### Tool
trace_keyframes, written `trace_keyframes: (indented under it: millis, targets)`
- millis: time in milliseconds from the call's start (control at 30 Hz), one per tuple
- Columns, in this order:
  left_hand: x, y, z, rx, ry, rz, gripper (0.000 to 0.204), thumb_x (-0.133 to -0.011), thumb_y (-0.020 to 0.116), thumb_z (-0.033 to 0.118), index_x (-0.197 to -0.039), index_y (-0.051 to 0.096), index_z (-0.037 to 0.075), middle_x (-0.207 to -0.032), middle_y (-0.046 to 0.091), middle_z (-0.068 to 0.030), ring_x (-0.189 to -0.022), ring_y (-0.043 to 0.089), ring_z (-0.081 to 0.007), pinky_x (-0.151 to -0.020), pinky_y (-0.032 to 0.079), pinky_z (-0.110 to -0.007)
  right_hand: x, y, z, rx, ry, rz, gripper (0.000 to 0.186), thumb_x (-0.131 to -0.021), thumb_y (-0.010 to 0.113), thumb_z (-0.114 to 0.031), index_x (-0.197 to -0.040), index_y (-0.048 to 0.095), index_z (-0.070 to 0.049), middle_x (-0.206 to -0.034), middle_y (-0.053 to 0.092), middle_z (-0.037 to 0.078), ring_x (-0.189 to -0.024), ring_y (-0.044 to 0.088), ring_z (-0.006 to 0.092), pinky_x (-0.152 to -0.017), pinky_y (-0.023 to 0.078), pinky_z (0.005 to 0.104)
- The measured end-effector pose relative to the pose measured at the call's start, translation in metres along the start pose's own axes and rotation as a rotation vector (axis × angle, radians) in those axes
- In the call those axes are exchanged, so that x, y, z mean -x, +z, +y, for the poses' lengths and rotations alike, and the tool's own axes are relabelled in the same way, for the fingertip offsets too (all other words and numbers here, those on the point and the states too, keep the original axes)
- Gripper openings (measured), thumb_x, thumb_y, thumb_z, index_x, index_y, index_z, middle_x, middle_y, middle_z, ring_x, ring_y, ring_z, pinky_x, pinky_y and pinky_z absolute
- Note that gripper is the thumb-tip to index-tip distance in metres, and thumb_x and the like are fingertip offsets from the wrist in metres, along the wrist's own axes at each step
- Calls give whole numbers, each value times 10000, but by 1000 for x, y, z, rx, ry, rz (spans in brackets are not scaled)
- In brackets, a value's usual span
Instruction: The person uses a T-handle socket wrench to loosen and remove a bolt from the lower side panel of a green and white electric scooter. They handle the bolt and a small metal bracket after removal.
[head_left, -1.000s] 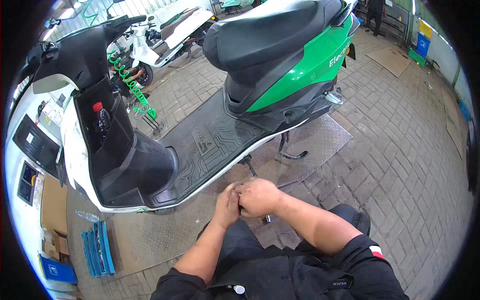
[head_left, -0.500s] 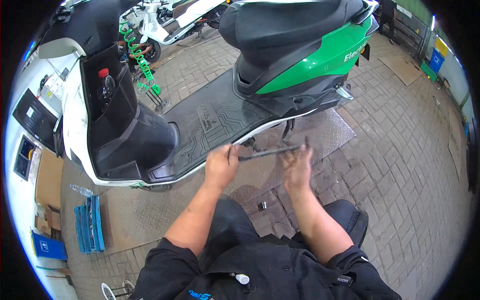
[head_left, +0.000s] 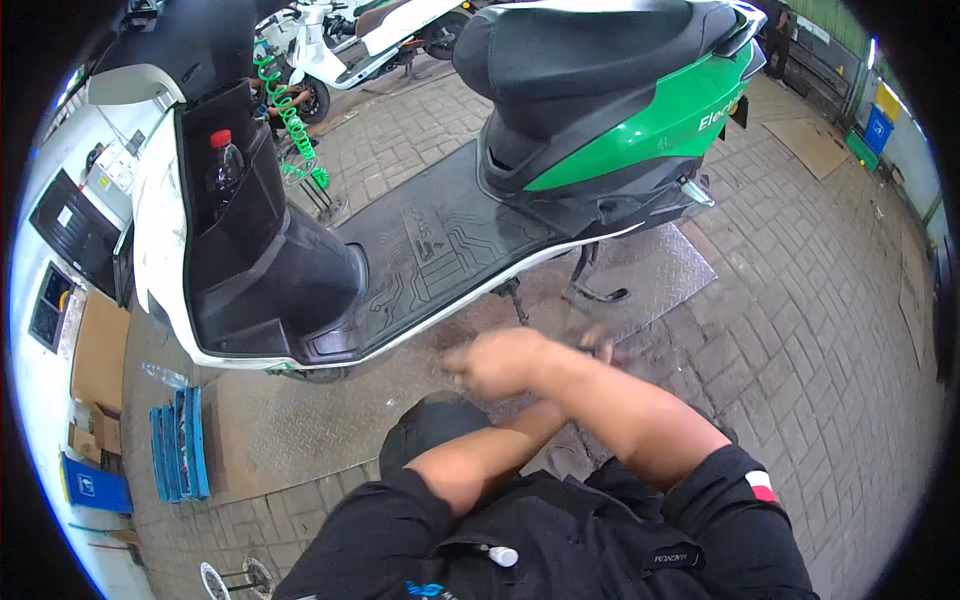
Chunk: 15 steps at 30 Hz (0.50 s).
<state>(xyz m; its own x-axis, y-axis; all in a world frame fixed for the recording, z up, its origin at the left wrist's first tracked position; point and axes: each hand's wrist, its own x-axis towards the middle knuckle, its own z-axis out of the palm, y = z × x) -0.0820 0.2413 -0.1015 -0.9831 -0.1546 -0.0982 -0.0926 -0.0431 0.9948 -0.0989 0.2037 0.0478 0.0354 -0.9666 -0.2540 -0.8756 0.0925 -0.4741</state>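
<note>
My forearms cross in front of me, below the footboard (head_left: 430, 240) of a white and green scooter (head_left: 610, 130). My right hand (head_left: 500, 360) reaches leftward over my left arm, smeared by motion, so what it holds is unclear. My left hand (head_left: 598, 343) is mostly hidden behind the right forearm; its blurred fingertips show near the scooter's kickstand (head_left: 598, 290), apart from it. The dark rod seen earlier is not clearly visible. A metal plate (head_left: 300, 430) lies on the paving under the scooter.
A blue toolbox (head_left: 180, 445), plastic bottle (head_left: 165, 375), cardboard (head_left: 100, 350) and blue bin (head_left: 90, 485) are at left. A coiled green hose (head_left: 295, 130) hangs behind the scooter. Another white scooter (head_left: 350, 40), a person working by its wheel and a standing person (head_left: 778, 45) are farther back.
My hands held a dark rod between them half a second ago; they have since crossed, the right moving left and the left moving right beneath it.
</note>
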Motion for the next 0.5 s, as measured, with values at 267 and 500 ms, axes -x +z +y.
trace_keyframes:
  millis: [267, 500]
  targets:
    - [-19, -7, -5, 243, 164, -72, 440, -1020, 434, 321, -1372, 421, 57, -1072, 641, -114, -917, 619, -200, -794, 502, -339, 33, 15, -2, 199, -78, 75, 411, -930, 489, -418, -1221, 573, -141, -851, 677, 167, -796, 670, 367, -682, 531, 479]
    - [69, -157, -21, -11, -93, 323, 365, -1015, 430, 324, -1229, 546, 52, -1040, 639, -92, -946, 606, -215, -846, 490, -349, 31, 47, 17, 220, -185, 277, 492, -898, 533, -472, -1197, 555, -81, -915, 661, 159, -786, 669, 351, -678, 538, 461]
